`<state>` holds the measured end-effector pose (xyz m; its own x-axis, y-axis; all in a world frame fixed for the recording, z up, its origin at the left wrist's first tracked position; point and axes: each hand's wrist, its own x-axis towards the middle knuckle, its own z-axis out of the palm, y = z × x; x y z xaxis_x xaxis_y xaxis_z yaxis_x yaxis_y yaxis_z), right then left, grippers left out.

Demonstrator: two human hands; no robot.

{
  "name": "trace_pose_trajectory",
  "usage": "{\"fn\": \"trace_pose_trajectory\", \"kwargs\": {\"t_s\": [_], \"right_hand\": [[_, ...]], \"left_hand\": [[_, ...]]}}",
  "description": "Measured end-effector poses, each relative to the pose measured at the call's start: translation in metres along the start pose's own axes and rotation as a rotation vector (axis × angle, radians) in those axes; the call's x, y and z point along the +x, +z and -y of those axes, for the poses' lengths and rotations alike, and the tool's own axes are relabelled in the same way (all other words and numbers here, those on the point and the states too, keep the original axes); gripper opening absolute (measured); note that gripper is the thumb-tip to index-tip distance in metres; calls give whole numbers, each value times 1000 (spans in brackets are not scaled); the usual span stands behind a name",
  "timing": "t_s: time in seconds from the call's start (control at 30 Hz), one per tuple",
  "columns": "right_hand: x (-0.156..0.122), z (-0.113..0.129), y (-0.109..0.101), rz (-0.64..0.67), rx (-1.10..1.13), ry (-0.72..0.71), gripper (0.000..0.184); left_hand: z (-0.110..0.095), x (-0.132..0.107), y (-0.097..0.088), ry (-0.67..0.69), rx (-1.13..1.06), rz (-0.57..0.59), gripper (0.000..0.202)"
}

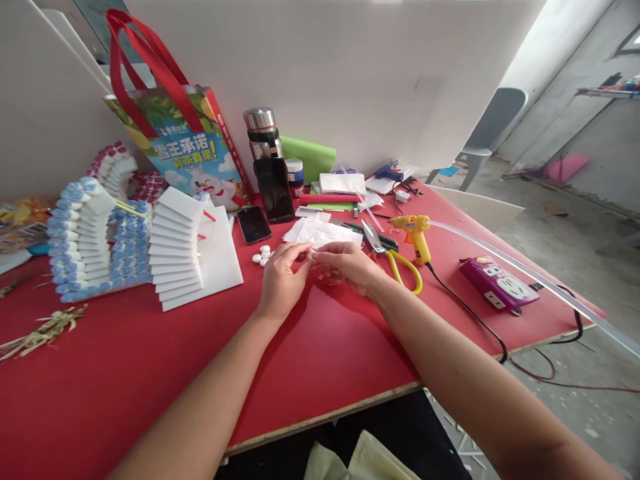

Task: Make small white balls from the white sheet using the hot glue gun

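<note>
The front edge of the red table (320, 363) is nearest, and a tiny thing that slips could roll over it and get lost on the floor (560, 417). Next, the left hand (284, 279) and the right hand (347, 267) meet low over the table, with thumbs and fingers pinched close on a small white piece (311, 255) between their tips. Fingers hide most of it, so I cannot tell its shape. A squeeze that is too hard could bend it or make it pop out. Just beside the left hand sits a little heap of white pieces (263, 255), and a bump could scatter them. Just past the right hand lie cutters (407, 272) with yellow handles, and a careless reach could nick a finger on the blades. The black cord (465, 310) runs near the right arm, so an elbow could catch it and drag the yellow glue gun (419, 235). I cannot tell if the gun is hot, but if it is, its tip could burn skin or drip. Farther back, a black phone (274, 190) stands up in front of a flask (263, 127), and a knock could tip it over.
</note>
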<state>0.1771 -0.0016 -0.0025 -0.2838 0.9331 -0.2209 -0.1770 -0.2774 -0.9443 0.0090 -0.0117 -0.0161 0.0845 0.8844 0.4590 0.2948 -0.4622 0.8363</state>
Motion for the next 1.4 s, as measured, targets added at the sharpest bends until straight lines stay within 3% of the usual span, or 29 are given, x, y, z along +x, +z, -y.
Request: {"fn": "trace_pose_trajectory", "kwargs": {"t_s": [0.17,0.4,0.57,0.67,0.77,1.17,1.4], "right_hand": [[5,-10,-4,50,-42,-50,44],[13,-19,-3,59,-157,-118,41],[11,-15,-3,98,-14,-16,42],[9,-11,-5,136,89,8,43],[8,-9,-5,88,94,-27,46],[10,-13,1,-28,-16,-131,44],[11,-18,0,14,-40,-205,41]], "left_hand": [[0,1,0,-34,-17,22,16],[1,2,3,-55,-58,46,14],[2,3,2,-41,-20,59,19],[5,2,2,-129,-95,47,25],[7,2,3,-216,-179,8,25],[9,3,4,-233,-194,-64,18],[5,4,3,-190,-171,-52,13]]}}
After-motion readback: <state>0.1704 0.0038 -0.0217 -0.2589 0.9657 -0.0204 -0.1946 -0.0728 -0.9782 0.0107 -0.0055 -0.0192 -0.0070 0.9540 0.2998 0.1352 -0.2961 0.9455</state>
